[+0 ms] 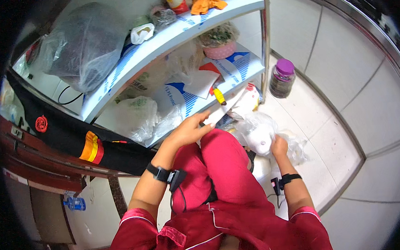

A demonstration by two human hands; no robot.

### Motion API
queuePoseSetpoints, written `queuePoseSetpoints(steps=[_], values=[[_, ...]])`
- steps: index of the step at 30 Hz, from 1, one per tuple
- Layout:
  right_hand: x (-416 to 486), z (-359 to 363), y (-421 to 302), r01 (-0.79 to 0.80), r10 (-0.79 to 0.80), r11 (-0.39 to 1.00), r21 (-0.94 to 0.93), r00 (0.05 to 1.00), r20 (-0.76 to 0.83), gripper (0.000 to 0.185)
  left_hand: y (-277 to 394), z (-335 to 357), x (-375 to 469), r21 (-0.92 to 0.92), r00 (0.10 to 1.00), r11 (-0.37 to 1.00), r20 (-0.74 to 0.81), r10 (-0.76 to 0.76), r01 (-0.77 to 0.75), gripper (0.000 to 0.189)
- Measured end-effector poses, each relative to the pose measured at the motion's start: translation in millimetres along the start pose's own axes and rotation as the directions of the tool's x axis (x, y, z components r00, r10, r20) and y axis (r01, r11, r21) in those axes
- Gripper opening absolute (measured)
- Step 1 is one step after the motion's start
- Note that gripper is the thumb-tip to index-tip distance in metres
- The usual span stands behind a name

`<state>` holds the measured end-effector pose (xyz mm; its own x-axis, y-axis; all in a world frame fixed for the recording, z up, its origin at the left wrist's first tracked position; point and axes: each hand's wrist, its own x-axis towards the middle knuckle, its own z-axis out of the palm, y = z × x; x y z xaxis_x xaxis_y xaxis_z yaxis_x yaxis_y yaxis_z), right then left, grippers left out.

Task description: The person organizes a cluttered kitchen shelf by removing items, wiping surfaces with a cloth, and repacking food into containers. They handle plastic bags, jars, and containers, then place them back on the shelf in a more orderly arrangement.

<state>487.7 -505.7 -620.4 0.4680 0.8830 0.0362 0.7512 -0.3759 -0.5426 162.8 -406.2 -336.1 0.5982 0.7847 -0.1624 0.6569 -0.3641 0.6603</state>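
My right hand (279, 145) grips the side of a see-through plastic bag (269, 121) low over the floor. A rounded white thing (259, 139) shows inside the bag; its exact kind is hard to tell. Above my left knee, my left hand (190, 128) is raised with thumb and fingers apart, holding nothing that I can see. It is close to the front edge of the lower shelf (199, 109). A yellow-handled tool (219, 96) sticks out over that edge, beyond my left fingertips. Under the shelf, a white printed bag (247, 97) is partly hidden.
On the floor by the wall stands a jar with a purple lid (284, 78). The lower shelf bears crumpled plastic bags (140, 116) and a pink dotted container (220, 51). Orange gloves (207, 1) and a large bagged object (84, 46) are on the upper shelf. Black cloth (61, 132) hangs at left.
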Motion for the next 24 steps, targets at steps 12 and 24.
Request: queuePoseSetpoints(steps=[12,24], values=[[-26,86,36,-0.148,0.256,0.957,-0.248,0.831,0.494,0.057,-19,-19,-57,-0.158,0.955,0.962,-0.165,-0.247,0.222,0.051],[-67,20,22,-0.107,0.102,0.994,0.025,0.981,0.167,0.076,36,-108,-32,-0.244,0.781,0.957,-0.623,-0.032,-0.155,0.053]])
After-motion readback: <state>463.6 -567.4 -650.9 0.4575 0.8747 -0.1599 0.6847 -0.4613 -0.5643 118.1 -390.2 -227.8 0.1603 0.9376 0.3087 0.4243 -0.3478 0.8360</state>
